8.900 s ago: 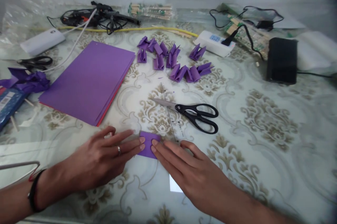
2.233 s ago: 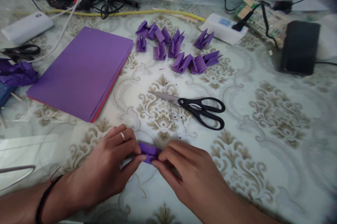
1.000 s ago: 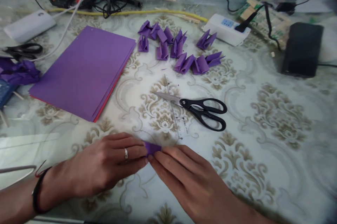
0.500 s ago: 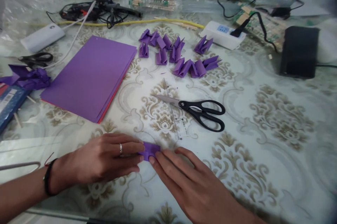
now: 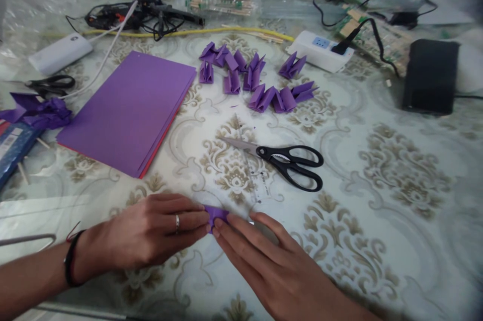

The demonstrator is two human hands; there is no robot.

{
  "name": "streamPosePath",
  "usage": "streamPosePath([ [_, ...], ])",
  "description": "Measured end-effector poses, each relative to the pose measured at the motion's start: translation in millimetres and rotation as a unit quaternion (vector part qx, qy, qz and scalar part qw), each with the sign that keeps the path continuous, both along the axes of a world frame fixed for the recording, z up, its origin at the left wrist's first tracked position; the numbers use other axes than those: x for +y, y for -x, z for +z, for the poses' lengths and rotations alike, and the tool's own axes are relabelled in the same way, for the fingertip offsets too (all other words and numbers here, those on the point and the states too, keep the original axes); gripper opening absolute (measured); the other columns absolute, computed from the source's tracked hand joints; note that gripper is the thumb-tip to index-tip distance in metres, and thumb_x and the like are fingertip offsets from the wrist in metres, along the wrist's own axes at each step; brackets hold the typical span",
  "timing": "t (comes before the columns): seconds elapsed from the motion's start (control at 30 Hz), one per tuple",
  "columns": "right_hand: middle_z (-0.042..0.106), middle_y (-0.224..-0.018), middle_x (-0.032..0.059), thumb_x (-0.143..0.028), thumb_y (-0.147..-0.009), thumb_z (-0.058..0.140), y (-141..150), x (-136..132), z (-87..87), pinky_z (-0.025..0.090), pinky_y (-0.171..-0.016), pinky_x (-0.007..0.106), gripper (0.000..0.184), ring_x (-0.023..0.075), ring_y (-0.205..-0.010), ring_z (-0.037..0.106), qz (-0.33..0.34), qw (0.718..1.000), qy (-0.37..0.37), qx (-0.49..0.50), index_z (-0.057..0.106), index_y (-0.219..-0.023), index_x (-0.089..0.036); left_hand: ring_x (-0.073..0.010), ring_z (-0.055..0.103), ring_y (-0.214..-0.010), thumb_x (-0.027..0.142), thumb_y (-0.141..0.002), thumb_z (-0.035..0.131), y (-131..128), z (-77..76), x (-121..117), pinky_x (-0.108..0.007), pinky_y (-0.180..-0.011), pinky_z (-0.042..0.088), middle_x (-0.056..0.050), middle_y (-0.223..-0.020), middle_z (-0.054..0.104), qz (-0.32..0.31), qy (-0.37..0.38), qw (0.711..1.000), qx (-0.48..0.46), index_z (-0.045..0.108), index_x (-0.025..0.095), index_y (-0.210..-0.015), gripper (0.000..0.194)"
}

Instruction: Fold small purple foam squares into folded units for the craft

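Observation:
A small folded piece of purple paper (image 5: 218, 214) lies on the patterned tabletop between my hands. My left hand (image 5: 151, 230) grips its left end with fingers pressed together. From the right, the fingertips of my right hand (image 5: 260, 255) press on the paper's right end and near edge, holding it too. Beyond the hands lie black-handled scissors (image 5: 290, 160), blades slightly apart and pointing left, across a clear ruler (image 5: 249, 175). Several folded purple paper pieces (image 5: 260, 97) stand in loose rows farther back.
Purple paper sheets (image 5: 128, 109), with red beneath, lie at left. A crumpled purple paper bundle (image 5: 41, 112) and a second pair of scissors (image 5: 51, 84) are beside them. At the back are a white power strip (image 5: 320, 52), black cables (image 5: 151, 14) and a black box-shaped object (image 5: 430, 77).
My left fingers have shifted slightly right along the purple paper, covering more of its left end. The right hand stays almost in place.

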State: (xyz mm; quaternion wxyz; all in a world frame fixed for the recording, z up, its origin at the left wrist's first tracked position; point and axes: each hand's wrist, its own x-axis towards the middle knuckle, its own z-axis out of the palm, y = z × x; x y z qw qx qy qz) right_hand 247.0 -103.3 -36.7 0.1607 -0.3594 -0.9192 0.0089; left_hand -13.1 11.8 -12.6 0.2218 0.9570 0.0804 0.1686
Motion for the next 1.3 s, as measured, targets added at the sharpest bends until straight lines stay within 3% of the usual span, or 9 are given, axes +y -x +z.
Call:
streamPosePath([
  [0.2, 0.077, -0.140, 0.0051, -0.013, -0.115, 0.032, 5, -1, 3.7, 0.040, -0.114, 0.050, 0.047, 0.0256, -0.132, 0.059, -0.008, 1.000, -0.004, -0.004, 0.075, -0.132, -0.010, -0.0268, 0.079, -0.118, 0.012, -0.110, 0.050, 8, -2.8, -10, -0.043, -0.105, 0.066, -0.006, -0.122, 0.085, -0.005, -0.061, 0.998, 0.010, 0.070, 0.013, -0.130, 0.029],
  [0.27, 0.078, -0.138, 0.0059, -0.014, -0.116, 0.031, 7, -2, 4.9, 0.041, -0.112, 0.049, 0.048, 0.0257, -0.131, 0.060, -0.016, 1.000, -0.001, -0.007, 0.076, -0.131, -0.010, -0.0264, 0.074, -0.128, 0.010, -0.107, 0.056, 16, -8.5, -14, -0.042, -0.118, 0.054, -0.003, -0.131, 0.082, 0.003, -0.091, 0.995, 0.039, 0.069, 0.010, -0.135, 0.031],
  [0.37, 0.079, -0.135, 0.0066, -0.013, -0.115, 0.029, 8, -4, 5.6, 0.041, -0.111, 0.048, 0.051, 0.0260, -0.129, 0.061, -0.031, 1.000, -0.005, 0.002, 0.078, -0.127, -0.010, -0.0231, 0.059, -0.146, 0.015, -0.106, 0.055, 29, -15.2, -17, -0.042, -0.135, 0.028, 0.000, -0.143, 0.076, 0.024, -0.081, 0.994, 0.072, 0.066, 0.016, -0.144, 0.039],
  [0.5, 0.079, -0.136, 0.0071, -0.014, -0.116, 0.030, 4, -10, 3.6, 0.040, -0.111, 0.049, 0.050, 0.0271, -0.129, 0.061, -0.030, 0.999, -0.009, 0.006, 0.078, -0.126, -0.010, -0.0252, 0.037, -0.162, 0.011, -0.104, 0.053, 39, -15.1, -21, -0.050, -0.139, 0.010, 0.003, -0.155, 0.067, 0.039, -0.066, 0.992, 0.103, 0.059, 0.021, -0.154, 0.051],
  [0.63, 0.078, -0.137, 0.0091, -0.013, -0.115, 0.032, 4, -15, 0.6, 0.040, -0.113, 0.049, 0.046, 0.0261, -0.132, 0.060, -0.052, 0.998, 0.001, 0.021, 0.077, -0.127, -0.008, -0.0260, 0.050, -0.154, 0.014, -0.104, 0.060, 32, -8.3, -25, -0.052, -0.137, 0.017, 0.000, -0.141, 0.077, 0.061, -0.062, 0.993, 0.084, 0.067, 0.020, -0.143, 0.040],
  [0.77, 0.082, -0.120, 0.0095, -0.012, -0.111, 0.046, 12, -4, 3.2, 0.042, -0.111, 0.047, 0.032, 0.0258, -0.119, 0.066, -0.076, 0.992, 0.032, 0.097, 0.078, -0.118, -0.009, -0.0233, 0.068, -0.126, 0.019, -0.105, 0.068, 11, -2.8, -24, -0.047, -0.128, 0.034, 0.002, -0.114, 0.084, 0.104, -0.048, 0.993, 0.020, 0.073, 0.021, -0.120, 0.016],
  [0.87, 0.080, -0.100, 0.0048, -0.014, -0.107, 0.058, 19, 10, 7.7, 0.049, -0.098, 0.044, 0.020, 0.0225, -0.097, 0.068, -0.086, 0.984, 0.065, 0.139, 0.078, -0.101, -0.016, -0.0249, 0.068, -0.114, 0.016, -0.107, 0.065, -3, -0.7, -20, -0.047, -0.117, 0.042, -0.001, -0.106, 0.081, 0.115, -0.064, 0.991, 0.011, 0.072, 0.018, -0.108, 0.008],
  [0.97, 0.074, -0.088, 0.0023, -0.013, -0.106, 0.061, 21, 18, 10.0, 0.052, -0.081, 0.039, 0.022, 0.0203, -0.082, 0.065, -0.105, 0.978, 0.103, 0.145, 0.074, -0.090, -0.019, -0.0251, 0.066, -0.101, 0.023, -0.107, 0.065, -7, -1.2, -17, -0.045, -0.100, 0.049, -0.003, -0.098, 0.076, 0.122, -0.042, 0.991, 0.032, 0.071, 0.017, -0.104, 0.009],
  [1.3, 0.075, -0.089, 0.0038, -0.026, -0.110, 0.059, 15, 22, 9.4, 0.057, -0.080, 0.040, 0.018, 0.0228, -0.082, 0.069, -0.132, 0.950, 0.177, 0.219, 0.074, -0.104, -0.017, -0.0205, 0.063, -0.090, 0.016, -0.108, 0.060, -9, -3.3, -14, -0.037, -0.084, 0.049, -0.002, -0.096, 0.072, 0.116, 0.055, 0.990, 0.051, 0.067, 0.019, -0.103, 0.009],
])
